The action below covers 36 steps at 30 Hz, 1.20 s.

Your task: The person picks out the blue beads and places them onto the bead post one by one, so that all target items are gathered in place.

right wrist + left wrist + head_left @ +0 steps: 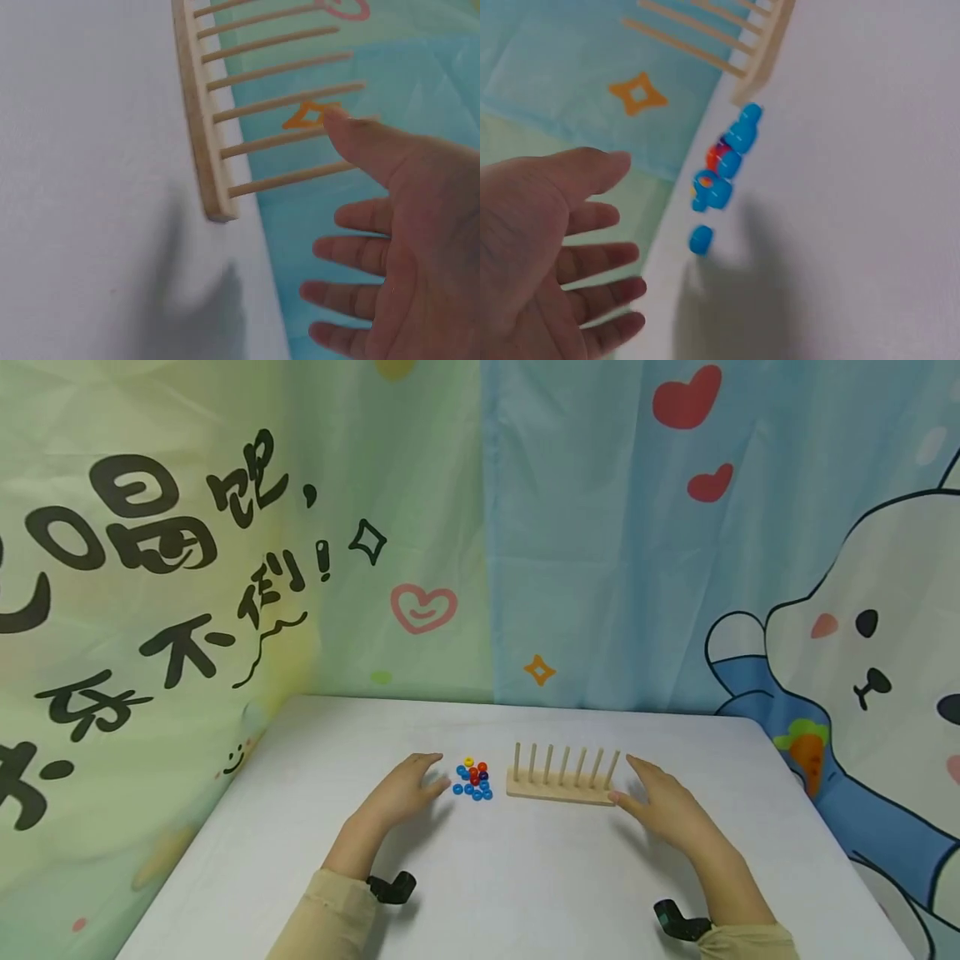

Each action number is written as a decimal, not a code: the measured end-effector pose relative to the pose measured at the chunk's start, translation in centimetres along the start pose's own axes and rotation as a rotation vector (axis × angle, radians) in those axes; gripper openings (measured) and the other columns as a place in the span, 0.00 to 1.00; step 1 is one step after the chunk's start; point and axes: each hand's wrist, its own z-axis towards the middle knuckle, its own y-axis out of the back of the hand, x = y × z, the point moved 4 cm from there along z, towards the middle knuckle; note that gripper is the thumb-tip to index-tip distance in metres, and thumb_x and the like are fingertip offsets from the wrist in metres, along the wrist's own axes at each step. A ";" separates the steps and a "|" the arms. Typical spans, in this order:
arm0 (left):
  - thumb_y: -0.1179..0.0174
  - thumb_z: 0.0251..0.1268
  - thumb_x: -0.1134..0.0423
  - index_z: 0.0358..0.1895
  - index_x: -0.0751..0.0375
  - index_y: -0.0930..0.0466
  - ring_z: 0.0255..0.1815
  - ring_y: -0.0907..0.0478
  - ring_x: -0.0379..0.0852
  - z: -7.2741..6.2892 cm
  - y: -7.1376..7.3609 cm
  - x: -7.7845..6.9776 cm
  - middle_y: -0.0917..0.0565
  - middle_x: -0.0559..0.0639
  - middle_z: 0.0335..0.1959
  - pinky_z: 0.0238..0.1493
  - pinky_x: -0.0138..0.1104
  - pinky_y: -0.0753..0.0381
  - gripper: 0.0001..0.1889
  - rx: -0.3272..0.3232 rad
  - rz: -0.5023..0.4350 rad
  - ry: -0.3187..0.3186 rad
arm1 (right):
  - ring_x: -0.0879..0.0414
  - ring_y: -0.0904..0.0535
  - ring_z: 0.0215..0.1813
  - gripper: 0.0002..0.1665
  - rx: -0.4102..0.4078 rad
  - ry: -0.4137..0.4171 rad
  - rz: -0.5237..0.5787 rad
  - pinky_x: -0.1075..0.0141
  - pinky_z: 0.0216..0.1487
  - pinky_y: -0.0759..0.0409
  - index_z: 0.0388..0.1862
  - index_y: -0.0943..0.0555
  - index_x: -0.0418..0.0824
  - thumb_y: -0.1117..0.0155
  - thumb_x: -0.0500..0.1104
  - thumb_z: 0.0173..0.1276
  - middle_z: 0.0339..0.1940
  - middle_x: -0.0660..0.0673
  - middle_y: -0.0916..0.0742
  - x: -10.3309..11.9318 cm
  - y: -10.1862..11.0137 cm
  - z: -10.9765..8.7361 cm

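Fingers (600,258) relaxed and empty, the left hand (402,793) hung beside the loose beads (474,776) and the right hand (666,806) by the peg rack (561,789) on the tabletop (525,877), where a careless inward sweep could have set beads rolling or jolted the rack askew.

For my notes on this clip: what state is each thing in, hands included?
Left hand: open, fingers apart, holding nothing, beside the beads.
Right hand: open, holding nothing, at the near end of the wooden stand.
Beads: loose, bunched together on the table.
Wooden stand: upright, flat on the table.
Pegs: all seven standing, bare of beads.
Curtain: hanging behind the table, lightly creased.
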 end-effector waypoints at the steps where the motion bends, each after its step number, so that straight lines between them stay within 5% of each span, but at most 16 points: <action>1: 0.43 0.72 0.48 0.71 0.57 0.31 0.72 0.33 0.59 0.2 -0.2 0.3 0.28 0.60 0.70 0.71 0.53 0.34 0.29 -0.001 -0.019 0.004 | 0.25 0.41 0.73 0.52 0.013 -0.005 0.024 0.32 0.68 0.39 0.77 0.43 0.31 0.44 0.67 0.70 0.74 0.25 0.35 -0.3 -0.2 0.2; 14: 0.34 0.64 0.52 0.61 0.55 0.21 0.60 0.22 0.53 1.4 -2.6 2.8 0.18 0.54 0.56 0.64 0.50 0.26 0.23 -0.027 -0.115 -0.046 | 0.33 0.24 0.63 0.42 0.022 -0.029 0.268 0.40 0.61 0.26 0.72 0.32 0.36 0.37 0.60 0.69 0.66 0.29 0.23 -3.6 -3.8 2.4; 23: 0.33 0.63 0.57 0.55 0.52 0.17 0.62 0.25 0.53 1.7 -3.5 3.6 0.19 0.51 0.56 0.65 0.50 0.27 0.17 -0.084 -0.090 -0.077 | 0.47 0.24 0.48 0.42 -0.062 -0.022 0.247 0.51 0.50 0.26 0.71 0.29 0.39 0.32 0.60 0.65 0.47 0.38 0.18 -4.7 -5.0 2.7; 36: 0.33 0.64 0.56 0.50 0.50 0.15 0.60 0.24 0.52 1.7 -3.8 3.5 0.19 0.50 0.54 0.64 0.48 0.26 0.12 -0.148 -0.054 -0.056 | 0.38 0.24 0.57 0.36 -0.151 -0.007 0.176 0.40 0.58 0.27 0.68 0.26 0.40 0.31 0.54 0.65 0.55 0.33 0.18 -4.6 -5.7 2.3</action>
